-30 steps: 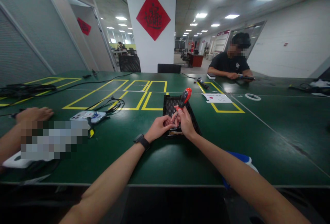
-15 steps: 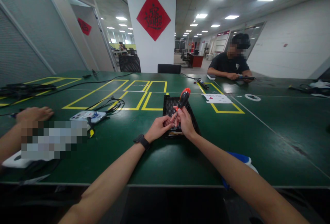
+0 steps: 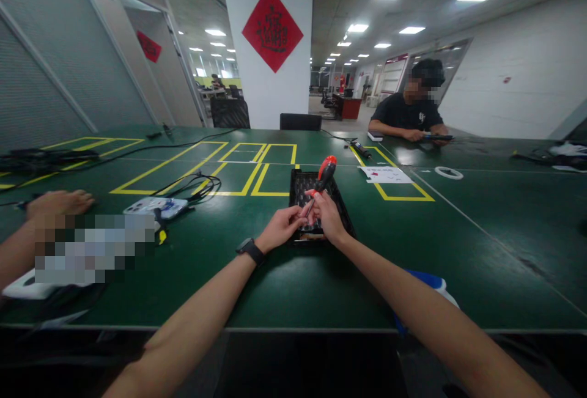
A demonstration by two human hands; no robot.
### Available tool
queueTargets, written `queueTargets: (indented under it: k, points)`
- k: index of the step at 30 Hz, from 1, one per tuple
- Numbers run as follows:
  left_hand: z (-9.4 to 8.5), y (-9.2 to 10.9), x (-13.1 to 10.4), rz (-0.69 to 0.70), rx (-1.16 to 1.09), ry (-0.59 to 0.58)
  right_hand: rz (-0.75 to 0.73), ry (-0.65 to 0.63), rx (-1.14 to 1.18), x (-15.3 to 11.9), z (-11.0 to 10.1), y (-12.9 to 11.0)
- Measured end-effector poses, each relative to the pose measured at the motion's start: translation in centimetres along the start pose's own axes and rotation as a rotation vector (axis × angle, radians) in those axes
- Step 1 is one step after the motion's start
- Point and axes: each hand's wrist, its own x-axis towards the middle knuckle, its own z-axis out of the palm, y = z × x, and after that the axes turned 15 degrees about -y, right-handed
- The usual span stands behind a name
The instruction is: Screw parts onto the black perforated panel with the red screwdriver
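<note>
A screwdriver (image 3: 326,173) with a red and black handle leans up and to the right, its thin shaft pointing down toward my left fingertips. My right hand (image 3: 328,214) is closed around its lower part. At the shaft's lower end, my left hand (image 3: 283,227), with a dark watch on the wrist, is pinched; whatever lies between those fingertips is too small to make out. Both hands are over a black tray (image 3: 343,208) with a patterned, shiny inside. Part of the tray is hidden by my hands.
On the green table (image 3: 257,300) lie yellow tape outlines, a phone (image 3: 156,206) with cables (image 3: 208,184), a paper sheet (image 3: 385,175) and a tape roll (image 3: 449,173). Another person's hand (image 3: 59,203) rests at left. A person (image 3: 408,110) sits across. A blue-and-white item (image 3: 428,279) lies beside my right forearm.
The screwdriver's handle has shifted very slightly left, and its tilt differs a little. Both hands stay over the tray.
</note>
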Motion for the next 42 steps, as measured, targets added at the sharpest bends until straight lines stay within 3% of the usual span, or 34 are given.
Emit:
queueTargets:
  k: [9,21,30,42]
  points:
    - [0.31,0.27,-0.01,-0.019,-0.068,0.050,-0.045,0.062,-0.046,-0.16,0.09,0.01]
    - [0.14,-0.34,0.03,-0.002,0.055,0.042,-0.035,0.040,-0.009,-0.11,0.11,-0.42]
    - [0.38,0.27,0.11,-0.018,-0.036,0.077,-0.039,0.065,-0.032,-0.16,0.06,-0.13]
    - [0.15,-0.25,0.06,0.003,-0.033,0.008,-0.008,0.074,0.041,-0.07,-0.04,-0.31]
